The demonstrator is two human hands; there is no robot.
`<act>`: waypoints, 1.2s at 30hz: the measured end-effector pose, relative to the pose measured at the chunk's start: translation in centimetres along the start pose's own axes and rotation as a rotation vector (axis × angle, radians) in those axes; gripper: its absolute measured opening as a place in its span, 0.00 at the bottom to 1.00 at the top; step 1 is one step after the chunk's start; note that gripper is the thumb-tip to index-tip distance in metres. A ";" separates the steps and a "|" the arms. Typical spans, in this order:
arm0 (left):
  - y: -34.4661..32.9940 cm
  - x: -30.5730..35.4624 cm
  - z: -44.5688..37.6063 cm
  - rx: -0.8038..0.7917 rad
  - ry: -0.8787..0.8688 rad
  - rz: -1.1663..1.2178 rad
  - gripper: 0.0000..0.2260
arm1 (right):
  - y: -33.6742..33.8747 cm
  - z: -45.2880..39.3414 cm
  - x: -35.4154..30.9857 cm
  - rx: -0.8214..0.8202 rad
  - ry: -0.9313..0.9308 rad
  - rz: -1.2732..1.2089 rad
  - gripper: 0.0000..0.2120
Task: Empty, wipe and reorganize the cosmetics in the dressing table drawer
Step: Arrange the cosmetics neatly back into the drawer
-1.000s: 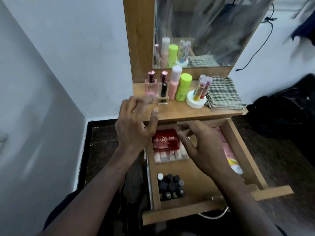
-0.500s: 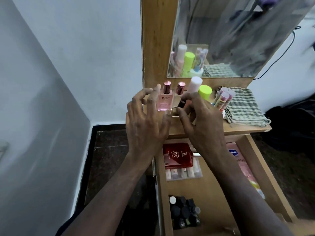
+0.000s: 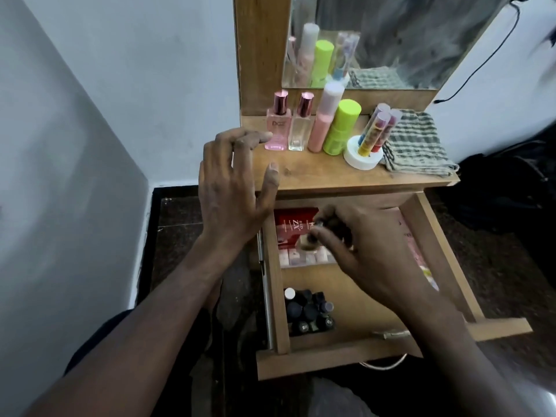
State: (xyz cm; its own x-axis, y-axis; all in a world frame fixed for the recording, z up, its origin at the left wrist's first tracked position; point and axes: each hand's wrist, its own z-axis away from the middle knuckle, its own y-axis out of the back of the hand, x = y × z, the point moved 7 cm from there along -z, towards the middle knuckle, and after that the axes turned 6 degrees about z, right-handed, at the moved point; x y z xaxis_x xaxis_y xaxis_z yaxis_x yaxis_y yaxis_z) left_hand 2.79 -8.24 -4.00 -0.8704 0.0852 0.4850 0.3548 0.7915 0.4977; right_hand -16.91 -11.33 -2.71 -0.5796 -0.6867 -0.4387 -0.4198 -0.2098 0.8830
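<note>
The wooden drawer [image 3: 331, 356] is pulled out below the dressing table top [image 3: 316, 176]. Inside lie a red box [image 3: 290, 224], a row of pale small items [image 3: 298, 257], a cluster of dark-capped bottles [image 3: 307, 311] and pink packets [image 3: 418, 254] along the right wall. My right hand [image 3: 370, 251] holds a small dark bottle with a gold base [image 3: 308, 240] over the drawer, just in front of the red box. My left hand [image 3: 231, 188] hovers with spread fingers at the table top's left edge, its fingertips close to a pink perfume bottle [image 3: 277, 130].
On the table top stand a clear perfume bottle [image 3: 299, 127], a pink spray bottle [image 3: 325, 118], a green bottle [image 3: 343, 127], a white holder with tubes [image 3: 364, 155] and a folded checked cloth [image 3: 418, 145]. A mirror [image 3: 406, 40] rises behind. A wall is at the left.
My right hand picked the small dark bottle off the table top and brought it down over the drawer. My left hand drew back slightly from the perfume bottles.
</note>
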 end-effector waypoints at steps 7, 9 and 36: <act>0.0 0.2 0.8 -0.064 -0.022 -0.005 0.15 | -3.1 1.9 0.5 -0.196 0.077 0.091 0.06; -0.1 0.5 0.9 -0.080 -0.040 -0.002 0.14 | -2.5 2.1 1.6 -0.225 0.051 0.122 0.06; -3.1 3.4 1.7 -0.140 -0.117 -0.016 0.13 | 1.2 1.6 5.0 0.156 0.000 0.064 0.05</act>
State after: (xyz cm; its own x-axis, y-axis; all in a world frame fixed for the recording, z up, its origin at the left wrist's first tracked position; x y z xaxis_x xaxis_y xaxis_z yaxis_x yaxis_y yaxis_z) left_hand -1.81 -9.35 -5.12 -0.9072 0.1494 0.3933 0.3774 0.7020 0.6040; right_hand -21.43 -13.88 -4.10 -0.6086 -0.6954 -0.3821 -0.4852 -0.0548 0.8727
